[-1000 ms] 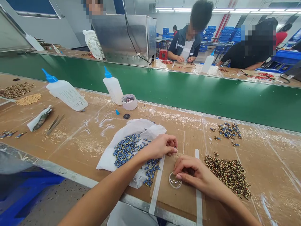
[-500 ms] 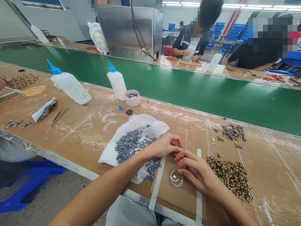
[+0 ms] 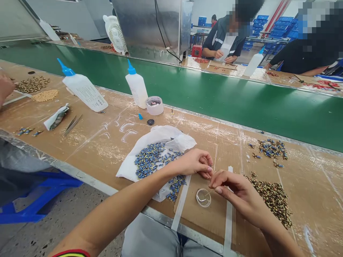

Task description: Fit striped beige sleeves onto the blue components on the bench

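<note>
My left hand [image 3: 194, 162] is pinched shut just right of a white sheet [image 3: 128, 169] that carries a heap of small blue parts [image 3: 154, 159]. My right hand [image 3: 235, 192] is also pinched, its fingertips meeting the left hand's fingertips above the cardboard. What the fingers hold is too small to make out. A small clear round dish [image 3: 203, 197] lies on the cardboard just below both hands. A pile of small dark-and-gold parts [image 3: 273, 196] lies to the right of my right hand.
Two white squeeze bottles with blue tips [image 3: 84, 91] [image 3: 136, 87], a small round tub [image 3: 154, 105], tweezers [image 3: 72, 125] and more part piles [image 3: 270, 148] lie on the bench. A green conveyor belt [image 3: 214, 96] runs behind; other people work across it. Another person's hand [image 3: 5, 87] shows at far left.
My right hand has lifted off the clear dish and come up to meet my left fingertips. The view has shifted slightly down and left.
</note>
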A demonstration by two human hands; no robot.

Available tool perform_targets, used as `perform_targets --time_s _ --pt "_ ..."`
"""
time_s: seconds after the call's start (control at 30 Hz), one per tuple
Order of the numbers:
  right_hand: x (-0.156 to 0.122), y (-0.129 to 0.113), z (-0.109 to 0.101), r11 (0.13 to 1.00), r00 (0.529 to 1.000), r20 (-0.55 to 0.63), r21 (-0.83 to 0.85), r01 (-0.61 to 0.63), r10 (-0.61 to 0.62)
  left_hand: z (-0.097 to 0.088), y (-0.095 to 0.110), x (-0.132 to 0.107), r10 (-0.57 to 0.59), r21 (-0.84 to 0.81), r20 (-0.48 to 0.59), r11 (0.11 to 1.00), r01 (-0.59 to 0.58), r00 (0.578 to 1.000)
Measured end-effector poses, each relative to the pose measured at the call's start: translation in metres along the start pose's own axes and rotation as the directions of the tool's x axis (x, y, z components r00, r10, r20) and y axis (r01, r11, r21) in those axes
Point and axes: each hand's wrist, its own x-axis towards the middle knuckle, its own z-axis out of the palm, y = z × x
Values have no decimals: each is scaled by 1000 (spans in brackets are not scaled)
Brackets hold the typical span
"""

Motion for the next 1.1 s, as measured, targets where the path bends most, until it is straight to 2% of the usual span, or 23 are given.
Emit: perform_targets --time_s 0.1,0.2,0.27,0.33,0.43,0.57,0.83,1.1 --pt "-4 2 -6 996 996 -80 80 -41 48 4 -3 1 7 -28 47 1000 -6 999" --pt "-5 6 -10 995 968 -247 101 -15 40 5 -2 2 17 -30 74 999 -15 997" --pt "-4 8 -10 997 913 -407 80 14 20 6 -2 2 20 -12 88 1000 -19 996" --pt "-2 8 -7 999 836 -549 43 28 0 5 -2 2 14 -9 93 1000 -13 996" --pt "1 9 -3 1000 752 -659 -13 13 -18 5 -3 2 -4 -9 79 1000 4 997" --pt "2 13 0 998 730 -683 -59 -26 -21 6 -5 2 -9 23 59 1000 8 998" --pt "2 25 -1 987 755 -656 -135 -83 -26 6 -5 3 -9 91 38 996 5 999" --pt "2 27 -1 981 772 -635 -165 -102 -26 6 -6 3 8 106 54 994 -13 999"
